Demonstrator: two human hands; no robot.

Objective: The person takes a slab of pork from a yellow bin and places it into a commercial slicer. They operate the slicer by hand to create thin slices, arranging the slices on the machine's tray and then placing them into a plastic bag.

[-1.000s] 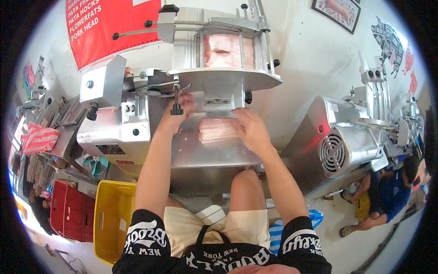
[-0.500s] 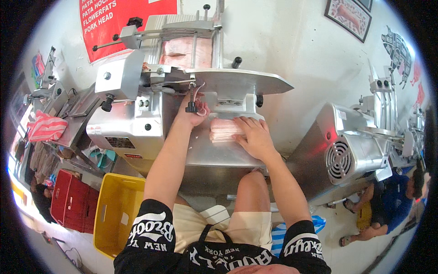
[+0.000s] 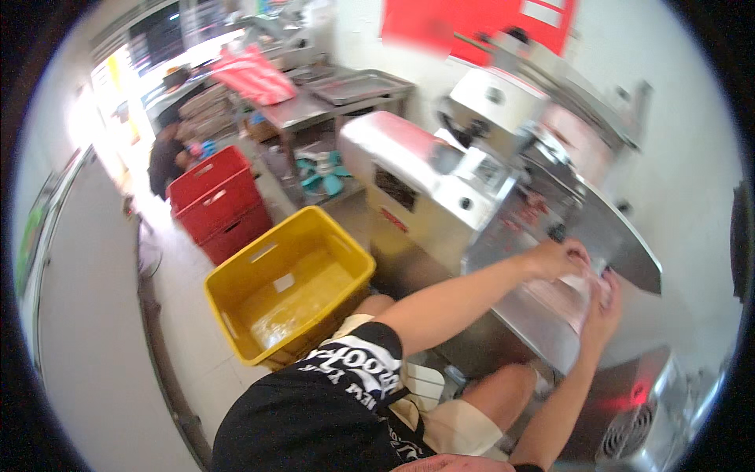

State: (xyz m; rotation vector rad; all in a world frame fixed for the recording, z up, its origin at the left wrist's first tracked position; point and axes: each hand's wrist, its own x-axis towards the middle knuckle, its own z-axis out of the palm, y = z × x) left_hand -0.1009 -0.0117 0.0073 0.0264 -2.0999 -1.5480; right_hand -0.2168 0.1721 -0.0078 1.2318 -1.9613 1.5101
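A stack of pale pink meat slices (image 3: 557, 297) lies on the metal tray of a meat slicer (image 3: 440, 169). Fingers curled, my left hand (image 3: 557, 259) grips the stack's far end, close to a black knob. My right hand (image 3: 602, 308) holds the right edge of the same slices, its fingertips close to the left ones. Motion blurs both hands a little. Behind them rises the slicer's slanted metal plate (image 3: 621, 240). A larger block of meat (image 3: 578, 138) sits in the slicer's carriage. Reddish scraps (image 3: 535, 208) are on the metal beside the blade area.
A yellow crate (image 3: 295, 295) stands on the floor left of the slicer, with stacked red crates (image 3: 216, 197) beyond. Farther back is a metal table (image 3: 303, 110) with a striped bag (image 3: 252, 75). Another machine (image 3: 641, 417) stands at the lower right. A person (image 3: 167, 157) is in the background.
The view has swung left, bringing the yellow crate further in. My left hand has come from under the slicer's blade area to the slices, beside my right hand.
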